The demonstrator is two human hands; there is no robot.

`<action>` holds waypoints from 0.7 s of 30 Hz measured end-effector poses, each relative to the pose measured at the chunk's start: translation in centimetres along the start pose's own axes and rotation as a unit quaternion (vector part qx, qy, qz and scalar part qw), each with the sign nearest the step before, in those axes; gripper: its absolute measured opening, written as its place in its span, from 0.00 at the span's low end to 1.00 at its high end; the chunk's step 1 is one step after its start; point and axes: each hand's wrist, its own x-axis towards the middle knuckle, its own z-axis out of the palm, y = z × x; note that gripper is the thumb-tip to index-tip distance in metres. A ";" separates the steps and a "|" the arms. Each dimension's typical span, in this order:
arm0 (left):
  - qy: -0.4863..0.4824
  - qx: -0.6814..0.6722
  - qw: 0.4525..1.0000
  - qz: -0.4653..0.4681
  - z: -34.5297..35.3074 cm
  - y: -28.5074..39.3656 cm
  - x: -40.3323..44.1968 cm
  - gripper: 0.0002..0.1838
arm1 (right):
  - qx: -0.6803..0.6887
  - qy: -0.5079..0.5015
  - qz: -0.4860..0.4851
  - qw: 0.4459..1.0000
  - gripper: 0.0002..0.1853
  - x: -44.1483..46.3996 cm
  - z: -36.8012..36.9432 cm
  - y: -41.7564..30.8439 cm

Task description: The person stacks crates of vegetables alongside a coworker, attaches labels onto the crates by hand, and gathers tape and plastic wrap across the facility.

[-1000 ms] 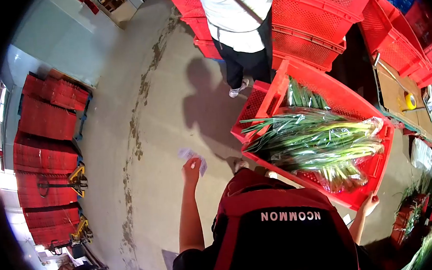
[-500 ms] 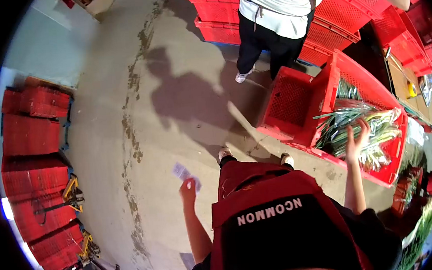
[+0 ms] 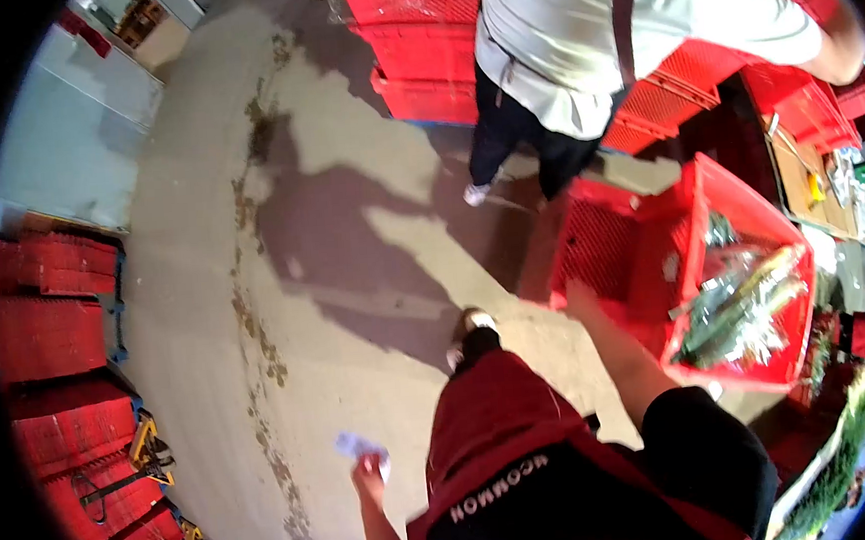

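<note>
My left hand (image 3: 369,475) is closed on a small printed slip of paper (image 3: 361,446), low over the floor. At the near edge of an empty-looking red crate (image 3: 601,243) is my right hand (image 3: 583,300); its fingers blur into the red, so its grip cannot be made out. Beside that crate, to the right, a raised red crate (image 3: 696,241) holds bagged green onions (image 3: 742,314).
A person in a white shirt (image 3: 557,41) stands ahead, beside stacked red crates (image 3: 423,55). Folded red crates (image 3: 51,337) and yellow pallet jacks (image 3: 149,452) are at the left. A table (image 3: 797,179) and greens (image 3: 836,452) are at the right.
My right hand has moved left from above the bagged onions to the other crate. My left hand, still with the slip, is lower in view. The person ahead has leaned right.
</note>
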 end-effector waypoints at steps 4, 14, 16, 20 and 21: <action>-0.146 0.139 0.974 -0.104 -2.2 -1.2 -6.7 0.15 | -0.067 0.046 0.071 0.994 0.44 1.8 6.7 -0.9; -0.227 0.296 0.928 0.001 -7.3 -17.4 -0.5 0.13 | -0.067 0.225 0.045 0.971 0.08 1.3 7.2 -0.9; -0.110 0.102 0.988 -0.039 -8.9 -20.2 3.8 0.09 | -0.077 0.237 0.037 0.968 0.08 1.5 8.0 -0.5; -0.026 -0.024 0.999 -0.007 -12.3 -11.1 7.0 0.07 | -0.045 0.070 0.094 0.992 0.11 -6.9 15.1 -0.1; -0.051 0.002 0.999 0.018 -12.4 -8.2 6.6 0.07 | -0.040 0.069 0.090 0.993 0.18 -11.0 23.4 2.3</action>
